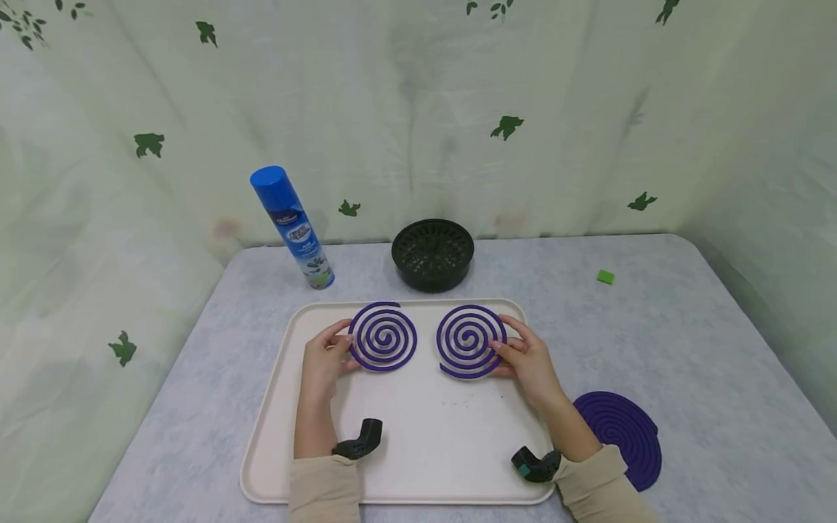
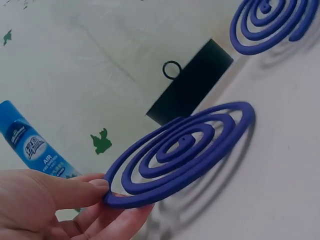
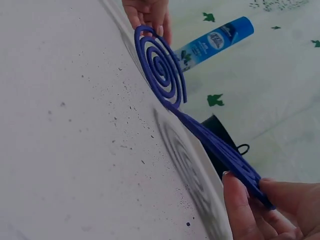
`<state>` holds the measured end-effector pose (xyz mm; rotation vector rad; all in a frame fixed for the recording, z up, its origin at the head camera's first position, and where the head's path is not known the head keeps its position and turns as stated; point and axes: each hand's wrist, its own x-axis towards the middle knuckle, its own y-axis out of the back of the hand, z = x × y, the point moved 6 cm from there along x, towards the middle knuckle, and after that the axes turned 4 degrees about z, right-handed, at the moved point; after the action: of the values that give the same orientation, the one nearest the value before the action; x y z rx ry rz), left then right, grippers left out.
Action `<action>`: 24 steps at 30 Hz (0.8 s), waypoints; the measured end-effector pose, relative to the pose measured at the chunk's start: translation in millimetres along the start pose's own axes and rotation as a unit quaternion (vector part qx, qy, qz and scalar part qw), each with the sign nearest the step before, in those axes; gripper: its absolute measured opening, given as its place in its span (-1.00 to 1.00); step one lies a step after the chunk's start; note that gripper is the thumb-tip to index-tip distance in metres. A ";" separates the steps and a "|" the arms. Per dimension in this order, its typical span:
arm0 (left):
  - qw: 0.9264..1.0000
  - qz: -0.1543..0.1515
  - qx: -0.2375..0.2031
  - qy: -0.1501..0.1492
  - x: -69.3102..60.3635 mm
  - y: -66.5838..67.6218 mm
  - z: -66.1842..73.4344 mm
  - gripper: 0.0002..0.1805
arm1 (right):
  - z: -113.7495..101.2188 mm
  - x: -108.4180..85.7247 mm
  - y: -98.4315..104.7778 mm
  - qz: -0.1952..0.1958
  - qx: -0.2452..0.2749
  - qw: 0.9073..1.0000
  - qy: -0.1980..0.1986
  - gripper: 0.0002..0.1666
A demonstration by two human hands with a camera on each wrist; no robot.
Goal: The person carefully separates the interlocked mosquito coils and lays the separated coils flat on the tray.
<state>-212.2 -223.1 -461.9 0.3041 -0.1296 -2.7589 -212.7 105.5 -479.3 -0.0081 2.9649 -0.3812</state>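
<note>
Two purple mosquito coils are held apart above a white tray [image 1: 418, 450]. My left hand [image 1: 325, 356] pinches the outer ring of the left mosquito coil [image 1: 383, 338] between thumb and fingers. By its right edge, the right mosquito coil [image 1: 466, 341] is pinched in my right hand [image 1: 528, 361]. The left wrist view shows the left coil [image 2: 182, 155] tilted, its shadow falling on the tray. In the right wrist view the right coil [image 3: 220, 147] appears nearly edge-on, overlapping the end of the other coil.
Behind the tray stand a dark round holder [image 1: 433, 256] with a perforated inside and a blue air freshener can [image 1: 293, 227]. More purple coils [image 1: 617, 436] lie right of the tray, partly behind the right forearm. A small green piece [image 1: 605, 277] lies farther back. Dark crumbs dot the tray.
</note>
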 end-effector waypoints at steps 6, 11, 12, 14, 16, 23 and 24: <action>0.994 -0.021 0.108 -0.014 3.0 4.2 0.8 -0.63 | 0.6 0.8 -2.0 -0.014 -0.016 1.000 -0.003 -0.36; 0.976 -0.043 0.210 -0.026 4.4 9.5 1.2 -0.65 | 0.1 2.8 -0.3 -0.008 -0.102 0.995 0.004 -0.37; 0.973 -0.046 0.223 -0.031 4.4 10.1 1.9 -0.65 | -1.0 3.1 0.9 -0.003 -0.132 0.991 0.009 -0.39; 0.968 -0.054 0.241 -0.044 3.8 10.2 4.0 -0.64 | -4.4 3.1 2.7 0.007 -0.183 0.983 0.021 -0.40; 0.961 -0.063 0.261 -0.062 3.0 9.0 6.5 -0.62 | -8.1 2.6 3.9 0.010 -0.225 0.974 0.036 -0.41; 0.934 -0.095 0.308 -0.156 -8.6 -3.3 21.5 -0.51 | -28.1 -7.7 6.8 -0.022 -0.270 0.959 0.087 -0.39; 0.929 -0.099 0.308 -0.179 -12.8 -6.8 25.5 -0.49 | -33.3 -11.0 8.2 -0.025 -0.280 0.954 0.101 -0.37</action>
<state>-208.6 -210.8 -435.5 -0.0440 -1.1258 -2.8692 -206.8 122.0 -447.9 -0.1161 3.1639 0.4904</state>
